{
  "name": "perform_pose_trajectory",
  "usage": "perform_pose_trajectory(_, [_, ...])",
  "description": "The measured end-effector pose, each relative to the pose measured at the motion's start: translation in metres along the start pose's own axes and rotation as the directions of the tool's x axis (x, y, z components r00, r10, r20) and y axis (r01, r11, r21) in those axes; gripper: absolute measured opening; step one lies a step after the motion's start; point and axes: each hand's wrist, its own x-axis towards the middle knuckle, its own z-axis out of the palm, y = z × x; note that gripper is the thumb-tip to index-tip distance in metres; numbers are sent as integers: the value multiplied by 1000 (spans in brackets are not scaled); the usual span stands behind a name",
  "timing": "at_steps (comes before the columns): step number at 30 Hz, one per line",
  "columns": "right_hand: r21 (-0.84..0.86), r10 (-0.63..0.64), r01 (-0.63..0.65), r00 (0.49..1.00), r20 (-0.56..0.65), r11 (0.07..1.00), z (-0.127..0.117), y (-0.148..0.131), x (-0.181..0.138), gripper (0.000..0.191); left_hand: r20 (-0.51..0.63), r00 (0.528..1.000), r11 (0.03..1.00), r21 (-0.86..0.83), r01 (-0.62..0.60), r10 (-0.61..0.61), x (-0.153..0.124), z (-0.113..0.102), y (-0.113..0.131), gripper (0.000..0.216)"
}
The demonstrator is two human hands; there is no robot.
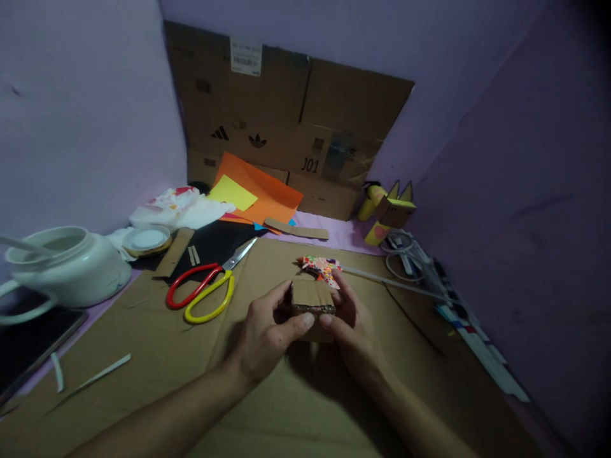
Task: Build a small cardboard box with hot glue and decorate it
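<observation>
Between my two hands is a small cardboard box [312, 294], its corrugated top edge showing. My left hand [271, 326] grips it from the left, thumb on the near face. On the other side my right hand [352, 324] closes round it, thumb also at the front edge. Just behind the box lies a flower-patterned glue gun [323, 266], partly hidden, with a long pale glue stick [382, 280] trailing to the right. Scissors [210, 289] with one red and one yellow handle lie left of my hands.
A cardboard sheet [248, 407] covers the table. At left stand a white pot [90, 270] and a dark phone-like slab [42, 334]. Orange paper [267, 191] and a yellow sheet [233, 192] lie behind. A yellow-and-brown cardboard figure [394, 210] and coiled cable [405, 254] sit at right.
</observation>
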Motion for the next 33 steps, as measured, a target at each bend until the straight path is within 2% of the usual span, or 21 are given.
perform_pose_trajectory(4, [21,31,-31,1000,-1,999,1,-2,1,86,15,1000,1000,22,-22,22,-1,0,3,29])
perform_pose_trajectory(9, [56,-7,6,1000,20,998,3,-2,-2,82,67,998,994,-107,28,-21,-4,0,12,34])
perform_pose_trajectory(15, [10,-69,69,998,7,998,9,-4,-6,78,2,998,989,-135,57,-57,-5,0,13,32])
perform_pose_trajectory(20, [-8,-85,85,996,2,996,11,-3,-6,73,16,998,987,-145,67,-65,-6,2,13,38])
perform_pose_trajectory(22, [-36,-121,121,993,4,992,10,-3,-6,65,16,998,989,-134,67,-65,-5,2,12,34])
perform_pose_trajectory(26, [-125,-158,163,986,46,979,8,-3,-6,32,30,998,992,-112,59,-56,-3,0,7,28])
perform_pose_trajectory(28, [-137,-140,147,988,63,980,6,-3,-6,28,45,997,993,-101,62,-58,-1,-1,4,27])
perform_pose_trajectory(30, [-141,-143,152,987,72,978,5,-3,-5,29,28,997,991,-112,72,-69,0,-2,3,37])
perform_pose_trajectory(33, [-150,-156,165,985,69,975,3,-1,-4,28,-55,996,991,-113,68,-75,2,-3,2,66])
